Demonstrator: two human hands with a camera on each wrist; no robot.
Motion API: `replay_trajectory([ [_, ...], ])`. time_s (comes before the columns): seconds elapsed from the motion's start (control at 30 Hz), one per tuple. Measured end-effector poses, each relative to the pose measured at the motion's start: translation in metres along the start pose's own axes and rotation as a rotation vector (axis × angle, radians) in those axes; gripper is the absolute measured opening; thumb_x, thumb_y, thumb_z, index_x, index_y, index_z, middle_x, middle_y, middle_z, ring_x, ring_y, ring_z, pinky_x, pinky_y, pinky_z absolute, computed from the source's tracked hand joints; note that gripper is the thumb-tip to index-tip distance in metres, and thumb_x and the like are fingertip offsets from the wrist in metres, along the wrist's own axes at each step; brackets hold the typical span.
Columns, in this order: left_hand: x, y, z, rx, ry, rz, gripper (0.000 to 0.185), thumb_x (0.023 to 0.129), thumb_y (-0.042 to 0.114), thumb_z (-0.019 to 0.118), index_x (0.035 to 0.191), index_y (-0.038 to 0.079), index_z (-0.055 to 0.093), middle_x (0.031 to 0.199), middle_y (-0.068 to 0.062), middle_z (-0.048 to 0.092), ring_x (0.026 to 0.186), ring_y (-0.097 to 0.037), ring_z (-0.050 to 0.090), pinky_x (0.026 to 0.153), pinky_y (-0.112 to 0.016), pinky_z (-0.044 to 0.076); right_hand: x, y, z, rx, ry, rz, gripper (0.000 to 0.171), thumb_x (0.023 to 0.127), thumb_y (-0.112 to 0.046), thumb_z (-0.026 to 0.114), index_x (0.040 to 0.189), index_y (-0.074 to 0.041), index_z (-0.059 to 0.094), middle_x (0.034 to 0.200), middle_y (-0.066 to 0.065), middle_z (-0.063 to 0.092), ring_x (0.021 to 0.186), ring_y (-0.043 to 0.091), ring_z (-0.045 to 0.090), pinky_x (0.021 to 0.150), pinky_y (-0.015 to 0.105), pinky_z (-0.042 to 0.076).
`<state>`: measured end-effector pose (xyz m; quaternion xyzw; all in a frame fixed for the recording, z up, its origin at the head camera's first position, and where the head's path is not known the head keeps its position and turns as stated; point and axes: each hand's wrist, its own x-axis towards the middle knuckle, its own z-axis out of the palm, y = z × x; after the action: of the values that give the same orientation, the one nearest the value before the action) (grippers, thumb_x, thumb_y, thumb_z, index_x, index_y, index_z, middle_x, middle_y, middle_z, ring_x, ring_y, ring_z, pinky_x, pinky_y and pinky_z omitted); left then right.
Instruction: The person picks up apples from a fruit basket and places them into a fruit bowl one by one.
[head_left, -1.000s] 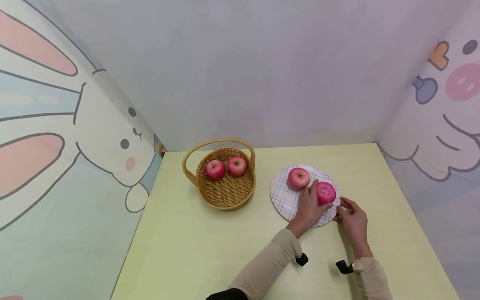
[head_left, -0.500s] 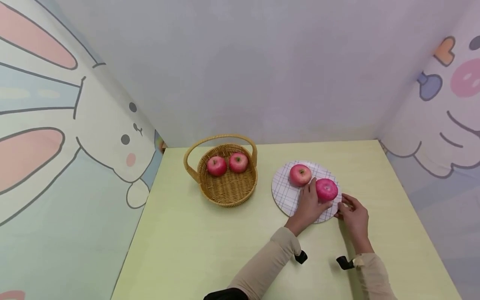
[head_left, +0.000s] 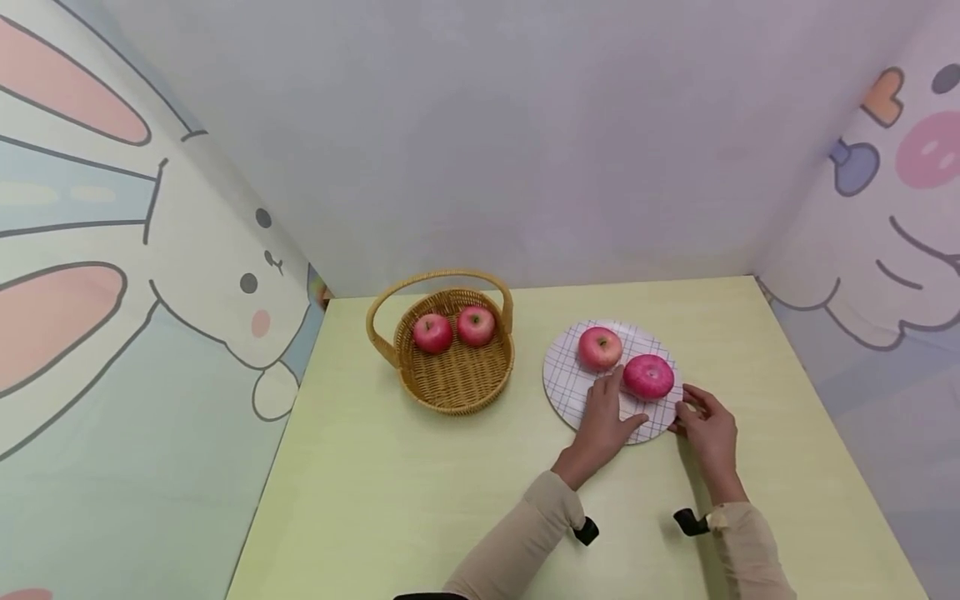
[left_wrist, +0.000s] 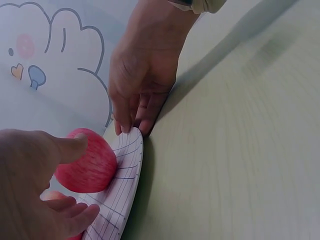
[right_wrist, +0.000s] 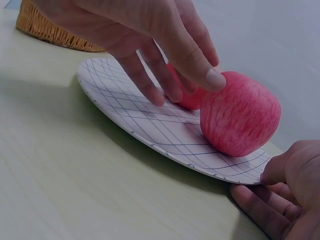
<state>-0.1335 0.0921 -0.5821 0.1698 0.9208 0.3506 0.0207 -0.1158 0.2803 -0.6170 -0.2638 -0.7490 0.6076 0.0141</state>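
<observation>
A white round plate with a blue grid bears two apples. My right hand pinches its right rim, thumb on top and fingers underneath, as the right wrist view shows. Beside the nearer apple is my left hand, thumb and fingers spread apart with a gap to the apple in the head view. That apple sits on the plate near the pinched rim. A second apple lies behind it, partly hidden by the left hand in the right wrist view.
A wicker basket with a tall handle stands to the left, with two apples at its back. The pale yellow table meets a grey back wall and side walls with cartoon prints.
My left hand has let go of the nearer apple and drawn back a little to the lower left. The apple has shifted slightly on the plate. My right hand stays at the rim.
</observation>
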Motion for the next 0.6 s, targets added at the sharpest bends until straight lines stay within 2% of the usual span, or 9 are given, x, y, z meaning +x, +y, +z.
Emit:
replay_trajectory([
  [0.07, -0.003, -0.003, -0.005, -0.021, 0.026, 0.039, 0.084, 0.093, 0.031, 0.081, 0.160, 0.011, 0.034, 0.148, -0.007, 0.051, 0.136, -0.019, 0.051, 0.115, -0.024, 0.045, 0.000, -0.001, 0.000, -0.003, 0.001, 0.000, 0.053, 0.105, -0.017, 0.060, 0.156, -0.007, 0.047, 0.141, 0.017, 0.056, 0.074, -0.005, 0.068, 0.068, 0.021, 0.062],
  [0.33, -0.011, -0.012, -0.032, -0.265, 0.170, 0.215, 0.060, 0.093, 0.014, 0.080, 0.146, 0.008, 0.053, 0.136, -0.008, 0.061, 0.115, -0.024, 0.065, 0.092, -0.021, 0.058, 0.001, -0.001, 0.000, -0.024, 0.003, 0.011, 0.053, 0.106, -0.018, 0.060, 0.156, -0.006, 0.046, 0.141, 0.016, 0.056, 0.076, -0.002, 0.068, 0.069, 0.021, 0.062],
  [0.47, -0.015, -0.016, -0.049, -0.297, 0.244, 0.229, 0.057, 0.091, 0.011, 0.081, 0.142, 0.007, 0.057, 0.131, -0.008, 0.064, 0.114, -0.021, 0.066, 0.092, -0.023, 0.060, 0.000, 0.000, 0.000, -0.026, -0.003, 0.009, 0.053, 0.106, -0.018, 0.058, 0.157, -0.007, 0.046, 0.143, 0.017, 0.055, 0.076, -0.001, 0.069, 0.070, 0.022, 0.062],
  [0.6, -0.020, -0.020, -0.062, -0.287, 0.274, 0.206, 0.056, 0.091, 0.012, 0.081, 0.142, 0.008, 0.058, 0.129, -0.008, 0.065, 0.116, -0.018, 0.065, 0.093, -0.022, 0.059, 0.000, 0.001, 0.001, -0.024, -0.001, 0.016, 0.053, 0.107, -0.018, 0.058, 0.157, -0.009, 0.045, 0.145, 0.017, 0.054, 0.077, -0.001, 0.068, 0.070, 0.022, 0.062],
])
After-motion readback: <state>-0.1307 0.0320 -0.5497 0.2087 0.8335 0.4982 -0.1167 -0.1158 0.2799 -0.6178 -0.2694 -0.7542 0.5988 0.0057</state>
